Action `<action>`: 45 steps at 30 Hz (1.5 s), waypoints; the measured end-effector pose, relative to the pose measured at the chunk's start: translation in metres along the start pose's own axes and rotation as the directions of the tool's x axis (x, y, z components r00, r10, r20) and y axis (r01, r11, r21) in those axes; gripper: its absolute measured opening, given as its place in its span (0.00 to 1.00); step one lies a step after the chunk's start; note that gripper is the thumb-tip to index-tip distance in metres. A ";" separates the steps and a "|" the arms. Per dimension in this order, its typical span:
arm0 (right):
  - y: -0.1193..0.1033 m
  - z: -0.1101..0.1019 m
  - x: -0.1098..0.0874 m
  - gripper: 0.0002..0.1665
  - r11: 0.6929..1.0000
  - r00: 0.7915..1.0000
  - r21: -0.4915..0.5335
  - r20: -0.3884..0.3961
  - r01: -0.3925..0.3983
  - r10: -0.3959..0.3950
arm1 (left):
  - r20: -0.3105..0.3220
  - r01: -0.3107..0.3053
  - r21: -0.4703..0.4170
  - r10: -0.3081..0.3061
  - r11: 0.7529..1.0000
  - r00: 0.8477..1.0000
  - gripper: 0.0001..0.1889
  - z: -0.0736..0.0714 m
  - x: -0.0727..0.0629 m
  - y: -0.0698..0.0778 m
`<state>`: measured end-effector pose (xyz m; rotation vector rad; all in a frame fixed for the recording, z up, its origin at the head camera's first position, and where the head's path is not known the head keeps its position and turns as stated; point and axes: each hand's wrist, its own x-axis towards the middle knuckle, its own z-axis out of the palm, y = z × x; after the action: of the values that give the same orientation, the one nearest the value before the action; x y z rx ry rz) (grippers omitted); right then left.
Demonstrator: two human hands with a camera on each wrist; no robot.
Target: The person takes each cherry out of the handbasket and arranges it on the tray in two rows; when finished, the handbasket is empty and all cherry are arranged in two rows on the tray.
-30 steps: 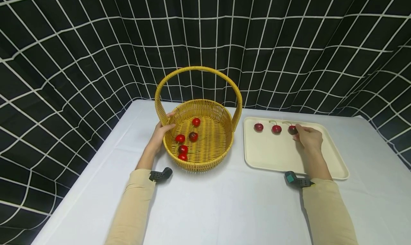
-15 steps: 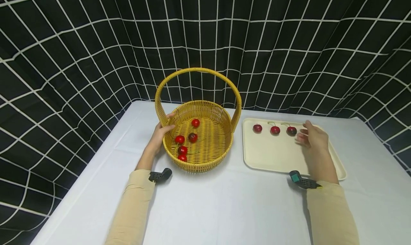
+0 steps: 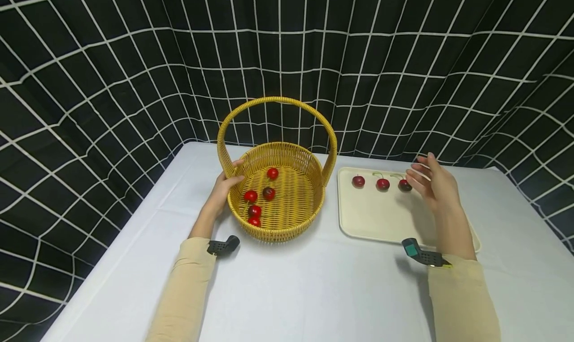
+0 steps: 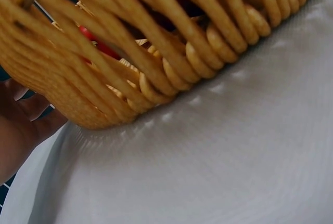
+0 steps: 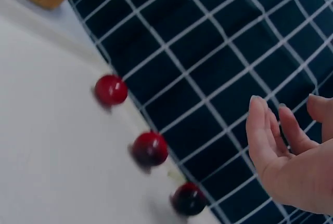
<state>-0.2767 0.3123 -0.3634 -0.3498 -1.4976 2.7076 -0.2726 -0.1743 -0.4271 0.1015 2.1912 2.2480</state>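
Observation:
At the left side of a yellow wicker basket (image 3: 312,217) my left hand (image 3: 219,190) grips the rim by the foot of the handle, thumb over the inside. The left wrist view has this hand (image 4: 18,125) against the woven wall (image 4: 119,52), fingers partly hidden. Several red cherries (image 3: 250,196) lie in the basket. My right hand (image 3: 441,185) is raised over the right part of a cream tray (image 3: 367,217), fingers loosely bent and holding nothing. Along the tray's far side sit three cherries in a row: one at left (image 3: 358,181), one in the middle (image 3: 382,184), and a darker one (image 3: 404,185) nearest that hand.
A white cloth (image 3: 314,287) covers the table. Black curtain fabric with a white grid (image 3: 287,48) stands behind it and at both sides. The basket's tall arched handle (image 3: 278,100) rises well above its rim. Between basket and tray runs a narrow strip of cloth.
My right hand has let go of the dark cherry on the tray, then lifted and drawn right with its fingers spreading. The left hand keeps its grip on the basket.

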 end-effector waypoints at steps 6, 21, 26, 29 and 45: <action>-0.005 0.019 -0.012 0.24 0.998 0.997 0.064 0.073 0.004 -0.008 | -0.001 0.001 0.005 -0.001 1.000 1.000 0.27 0.000 0.000 0.001; -0.007 0.059 -0.041 0.16 0.999 0.938 0.032 0.347 -0.009 -0.003 | -0.004 0.024 0.020 -0.024 1.000 1.000 0.29 -0.002 0.000 0.002; -0.004 0.067 -0.044 0.16 0.998 0.886 0.028 0.463 -0.050 0.032 | 0.000 0.029 0.007 -0.029 1.000 1.000 0.30 -0.003 0.002 0.001; -0.002 0.069 -0.045 0.18 0.992 0.823 0.056 0.565 -0.113 0.061 | 0.005 0.030 0.002 -0.030 1.000 1.000 0.30 -0.003 0.002 0.001; 0.026 0.102 -0.055 0.23 0.972 0.647 -0.205 0.728 -0.113 0.229 | 0.006 0.001 0.006 -0.001 1.000 1.000 0.28 -0.002 0.002 0.000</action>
<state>-0.2419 0.2059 -0.3234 0.7997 -1.8904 3.0759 -0.2742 -0.1766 -0.4270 0.1071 2.1946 2.2374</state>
